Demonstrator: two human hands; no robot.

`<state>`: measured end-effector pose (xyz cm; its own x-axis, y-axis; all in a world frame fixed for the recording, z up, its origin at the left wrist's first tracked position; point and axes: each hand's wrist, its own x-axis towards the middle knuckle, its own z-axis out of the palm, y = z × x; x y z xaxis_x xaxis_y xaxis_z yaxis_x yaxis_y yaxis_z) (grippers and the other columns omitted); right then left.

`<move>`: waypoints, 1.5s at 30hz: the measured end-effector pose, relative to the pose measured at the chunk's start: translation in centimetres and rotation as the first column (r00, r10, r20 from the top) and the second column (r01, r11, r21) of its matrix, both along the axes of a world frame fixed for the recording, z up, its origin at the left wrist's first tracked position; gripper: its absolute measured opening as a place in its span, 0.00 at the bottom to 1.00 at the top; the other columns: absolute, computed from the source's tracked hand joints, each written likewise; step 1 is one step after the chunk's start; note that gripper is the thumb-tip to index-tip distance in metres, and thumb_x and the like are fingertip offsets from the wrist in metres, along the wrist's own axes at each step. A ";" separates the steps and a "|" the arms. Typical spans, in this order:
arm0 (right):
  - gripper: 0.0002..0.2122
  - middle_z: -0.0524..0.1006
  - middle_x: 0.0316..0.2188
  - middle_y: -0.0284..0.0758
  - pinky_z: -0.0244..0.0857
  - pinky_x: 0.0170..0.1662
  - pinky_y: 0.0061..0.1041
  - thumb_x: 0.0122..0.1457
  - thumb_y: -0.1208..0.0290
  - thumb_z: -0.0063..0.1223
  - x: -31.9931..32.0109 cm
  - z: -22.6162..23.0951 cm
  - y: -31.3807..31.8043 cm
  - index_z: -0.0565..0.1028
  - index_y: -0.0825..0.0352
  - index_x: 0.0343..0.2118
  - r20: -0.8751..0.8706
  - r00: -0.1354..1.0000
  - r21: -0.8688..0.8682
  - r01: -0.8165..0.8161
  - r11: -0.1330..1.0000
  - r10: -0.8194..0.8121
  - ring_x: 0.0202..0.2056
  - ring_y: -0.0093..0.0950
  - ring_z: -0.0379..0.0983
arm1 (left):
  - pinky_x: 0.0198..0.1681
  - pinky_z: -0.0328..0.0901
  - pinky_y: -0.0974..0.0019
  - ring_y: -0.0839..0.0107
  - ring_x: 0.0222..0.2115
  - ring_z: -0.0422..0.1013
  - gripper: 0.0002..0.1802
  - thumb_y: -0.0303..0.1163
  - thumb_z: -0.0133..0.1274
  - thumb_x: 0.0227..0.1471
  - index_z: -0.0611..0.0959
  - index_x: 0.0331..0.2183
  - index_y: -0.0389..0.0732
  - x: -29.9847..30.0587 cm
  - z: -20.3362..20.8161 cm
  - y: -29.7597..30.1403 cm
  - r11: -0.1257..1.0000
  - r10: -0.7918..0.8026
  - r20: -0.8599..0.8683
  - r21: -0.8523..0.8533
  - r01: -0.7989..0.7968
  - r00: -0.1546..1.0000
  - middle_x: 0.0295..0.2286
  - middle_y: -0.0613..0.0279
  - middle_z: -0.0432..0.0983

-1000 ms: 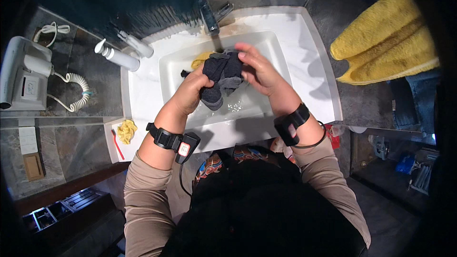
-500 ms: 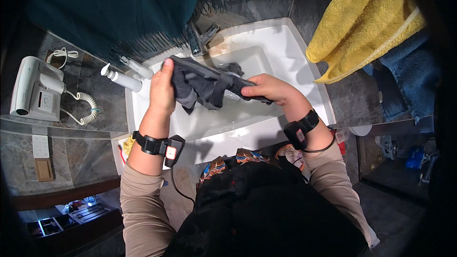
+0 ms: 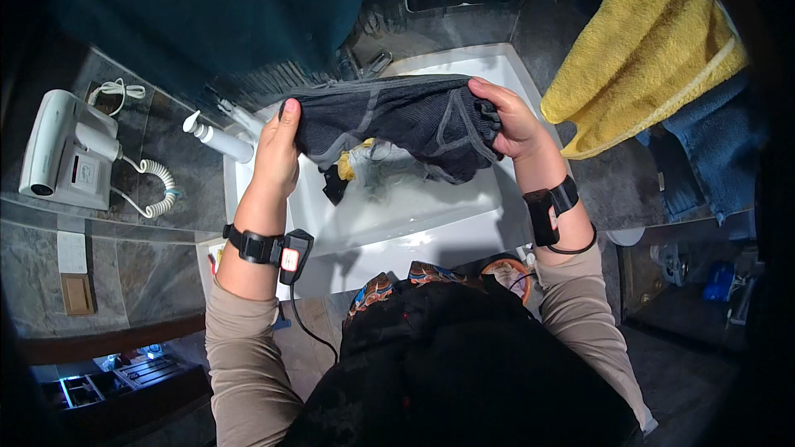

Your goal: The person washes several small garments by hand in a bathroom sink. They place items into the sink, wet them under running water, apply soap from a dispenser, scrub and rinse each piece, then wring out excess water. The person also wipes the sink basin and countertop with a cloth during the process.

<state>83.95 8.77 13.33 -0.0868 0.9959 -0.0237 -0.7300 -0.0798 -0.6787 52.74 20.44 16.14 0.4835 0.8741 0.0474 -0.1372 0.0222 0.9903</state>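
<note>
Stretched wide between my two hands is a dark grey pair of boxer briefs [image 3: 406, 116] with lighter grey seams. My left hand [image 3: 277, 145] is closed on its left end, thumb on top. My right hand [image 3: 515, 124] grips the bunched right end. The garment hangs over a white sink [image 3: 464, 228], its lower edge sagging toward the basin. Beneath it in the basin a yellow cloth [image 3: 345, 165], something whitish [image 3: 385, 167] and a small black piece of cloth [image 3: 334, 186] show in part. Part of the basin is hidden by the garment.
A metal faucet [image 3: 377, 64] stands behind the garment. White pump bottles [image 3: 222, 142] sit left of the sink, near a wall hair dryer [image 3: 74, 153]. A yellow towel [image 3: 642, 50] and a blue towel [image 3: 716, 145] hang at right, a dark green fringed cloth [image 3: 215, 16] at the back.
The boxer briefs have gone from bunched to spread out wide. My right hand has moved up and to the right, and the yellow cloth in the basin has come into view.
</note>
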 end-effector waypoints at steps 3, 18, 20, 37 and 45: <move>0.14 0.77 0.38 0.45 0.71 0.46 0.30 0.63 0.68 0.41 -0.9 -0.1 0.6 0.72 0.76 0.41 -0.092 0.995 -0.058 -0.044 0.997 0.039 0.40 0.33 0.76 | 0.49 0.60 0.70 0.72 0.44 0.68 0.26 0.47 0.43 0.60 0.74 0.46 0.32 -0.1 -0.2 0.2 0.996 0.017 0.006 -0.083 -0.016 1.000 0.43 0.59 0.74; 0.17 0.77 0.40 0.47 0.71 0.46 0.35 0.62 0.65 0.42 -9.2 1.3 2.5 0.71 0.77 0.44 -0.453 0.866 0.091 -0.190 0.977 0.211 0.40 0.37 0.76 | 0.51 0.59 0.70 0.74 0.49 0.62 0.38 0.23 0.58 0.46 0.58 0.56 0.43 4.3 -4.0 -3.5 0.989 -0.146 0.182 0.042 0.141 0.972 0.50 0.62 0.61; 0.17 0.77 0.40 0.47 0.71 0.47 0.35 0.61 0.66 0.42 -9.2 0.8 2.8 0.71 0.77 0.43 -0.450 0.842 0.133 -0.267 0.955 0.298 0.40 0.37 0.76 | 0.50 0.60 0.72 0.75 0.48 0.63 0.40 0.25 0.60 0.45 0.57 0.57 0.42 4.3 -3.4 -3.1 0.968 -0.156 0.168 0.222 0.116 0.973 0.51 0.61 0.60; 0.30 0.76 0.44 0.38 0.65 0.51 0.28 0.51 0.55 0.59 -7.7 -15.1 -0.6 0.68 0.73 0.50 -0.168 0.748 -0.056 -0.657 0.752 0.642 0.44 0.27 0.73 | 0.50 0.65 0.65 0.66 0.46 0.70 0.32 0.29 0.51 0.49 0.63 0.55 0.33 -1.0 1.7 -1.4 0.807 -0.361 0.120 -0.456 0.374 0.925 0.49 0.54 0.69; 0.22 0.77 0.40 0.33 0.63 0.47 0.21 0.48 0.69 0.64 -6.5 -13.2 -1.0 0.73 0.73 0.45 0.284 0.756 -0.219 -0.547 0.808 0.589 0.39 0.22 0.71 | 0.51 0.65 0.66 0.68 0.48 0.69 0.42 0.18 0.54 0.42 0.58 0.59 0.41 -2.5 1.2 -1.7 0.864 -0.365 -0.085 -0.402 0.303 0.927 0.48 0.58 0.69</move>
